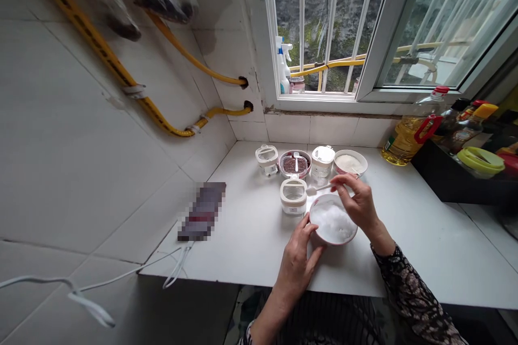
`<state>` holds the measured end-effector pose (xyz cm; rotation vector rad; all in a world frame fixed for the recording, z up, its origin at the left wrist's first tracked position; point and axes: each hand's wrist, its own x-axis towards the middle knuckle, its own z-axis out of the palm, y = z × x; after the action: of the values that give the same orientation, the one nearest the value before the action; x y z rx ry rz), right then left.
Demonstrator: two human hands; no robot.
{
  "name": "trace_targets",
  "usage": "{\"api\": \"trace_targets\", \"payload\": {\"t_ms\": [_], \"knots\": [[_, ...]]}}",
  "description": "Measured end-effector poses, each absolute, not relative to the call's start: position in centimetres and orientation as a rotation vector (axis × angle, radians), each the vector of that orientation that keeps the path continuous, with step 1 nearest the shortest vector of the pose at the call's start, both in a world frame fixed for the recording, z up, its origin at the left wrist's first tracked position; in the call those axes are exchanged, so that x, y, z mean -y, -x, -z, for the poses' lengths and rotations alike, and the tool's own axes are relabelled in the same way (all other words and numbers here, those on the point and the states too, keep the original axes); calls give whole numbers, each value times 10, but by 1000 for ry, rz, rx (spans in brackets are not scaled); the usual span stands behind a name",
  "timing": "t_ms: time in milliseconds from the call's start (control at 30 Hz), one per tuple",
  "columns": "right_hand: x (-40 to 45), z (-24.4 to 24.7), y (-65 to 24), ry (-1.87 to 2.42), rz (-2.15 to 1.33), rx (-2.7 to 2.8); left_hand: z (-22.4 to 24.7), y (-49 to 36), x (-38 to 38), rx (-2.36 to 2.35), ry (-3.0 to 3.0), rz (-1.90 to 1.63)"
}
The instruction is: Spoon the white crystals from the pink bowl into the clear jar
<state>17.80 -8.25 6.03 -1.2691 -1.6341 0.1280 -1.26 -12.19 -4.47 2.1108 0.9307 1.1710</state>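
My right hand [358, 202] pinches a small white spoon [319, 189], its scoop end beside a clear square jar with a cream rim [293, 199]. Below it is a bowl of white granules [335, 221], tilted slightly. My left hand [298, 253] grips this bowl at its left rim. Behind stand a bowl of dark red contents [306, 158] with a clear container and white spoon on top, a second bowl of pale grains [350, 162], and two more cream-rimmed jars, one at the left [267, 160] and one between the bowls [322, 160].
A pixelated dark object [202, 211] lies at the left with white cables [178, 264]. An oil bottle [404, 135] and a black box [437, 172] of condiments stand at the right. A barred window [324, 21] is behind.
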Motion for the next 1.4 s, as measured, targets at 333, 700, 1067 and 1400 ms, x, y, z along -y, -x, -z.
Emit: {"api": "trace_targets", "payload": {"t_ms": [333,700,1067,1400], "knots": [[79,-47,-197,1444,-15,1817,46,14,122,-945,-2125,-1163],[74,-47,-199,1512,-564,1420,45,13,122,-944,-2134,-1169],[70,-50,-205,1466,-816,1121,45,14,121,-945,-2124,-1157],[69,-47,-205,1462,-844,1110,44,13,122,-938,-2128,-1181]]}}
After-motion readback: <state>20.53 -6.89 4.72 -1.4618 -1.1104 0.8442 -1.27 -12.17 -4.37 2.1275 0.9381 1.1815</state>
